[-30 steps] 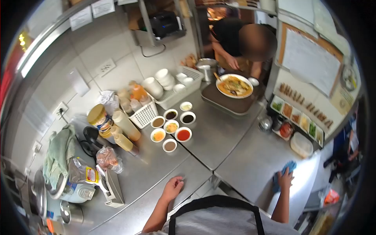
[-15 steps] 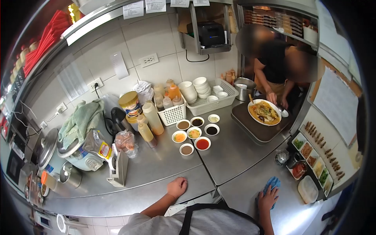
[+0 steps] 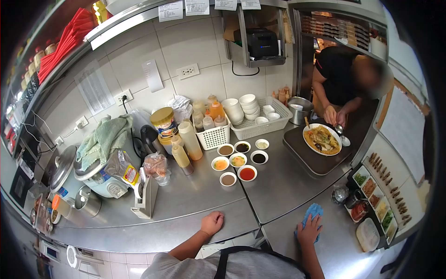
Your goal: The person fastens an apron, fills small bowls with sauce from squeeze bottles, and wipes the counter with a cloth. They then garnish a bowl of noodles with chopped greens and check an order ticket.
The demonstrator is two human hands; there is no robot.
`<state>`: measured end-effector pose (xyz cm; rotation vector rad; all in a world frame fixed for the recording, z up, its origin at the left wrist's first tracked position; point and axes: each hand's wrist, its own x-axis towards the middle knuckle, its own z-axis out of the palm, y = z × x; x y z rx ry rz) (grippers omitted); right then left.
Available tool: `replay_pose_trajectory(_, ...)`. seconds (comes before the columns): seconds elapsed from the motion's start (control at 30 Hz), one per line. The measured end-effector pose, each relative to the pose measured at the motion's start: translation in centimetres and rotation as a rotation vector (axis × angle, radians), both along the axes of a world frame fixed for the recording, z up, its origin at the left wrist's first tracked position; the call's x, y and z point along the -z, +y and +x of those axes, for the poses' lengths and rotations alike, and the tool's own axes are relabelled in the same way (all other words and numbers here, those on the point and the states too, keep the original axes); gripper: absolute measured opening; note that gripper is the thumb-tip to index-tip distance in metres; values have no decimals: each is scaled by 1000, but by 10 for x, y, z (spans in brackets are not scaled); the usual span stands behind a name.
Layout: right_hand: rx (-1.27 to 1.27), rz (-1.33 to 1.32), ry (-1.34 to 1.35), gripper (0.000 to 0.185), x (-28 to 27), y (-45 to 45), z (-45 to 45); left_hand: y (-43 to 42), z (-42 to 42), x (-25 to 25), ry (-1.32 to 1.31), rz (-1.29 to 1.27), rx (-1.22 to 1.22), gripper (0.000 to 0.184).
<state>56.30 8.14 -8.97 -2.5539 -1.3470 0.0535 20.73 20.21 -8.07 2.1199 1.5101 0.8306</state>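
My right hand [image 3: 309,231] presses on a crumpled blue cloth [image 3: 313,212] on the steel counter, its fingers spread over the cloth. At the counter's front edge rests my left hand [image 3: 212,223], curled into a fist with nothing showing in it. Beyond it stands a group of small white sauce bowls, among them a red sauce bowl [image 3: 247,174], a dark sauce bowl [image 3: 259,157] and a brown sauce bowl [image 3: 227,179].
A person [image 3: 341,79] at the right leans over a plate of food [image 3: 321,139] on a brown tray [image 3: 297,151], a spoon in hand. Topping containers [image 3: 371,186] line the right wall. Squeeze bottles [image 3: 182,160], white baskets [image 3: 213,138] and a rice cooker [image 3: 104,179] stand left.
My right hand and the blue cloth have slid left over the counter. My left fist stays put. The person has brought both hands together near the plate. The whole view has shifted slightly.
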Motion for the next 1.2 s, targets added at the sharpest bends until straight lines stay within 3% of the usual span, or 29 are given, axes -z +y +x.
replay_pose_trajectory(0.4, -98, 119, -9, 59, 6, 2, -8, 0, 1, 2, -16, 20, -6, 22)
replay_pose_trajectory(1.2, -129, 167, -26, 58, 4, 0, -8, -1, 6, 0, 29, 67, -41, 16)
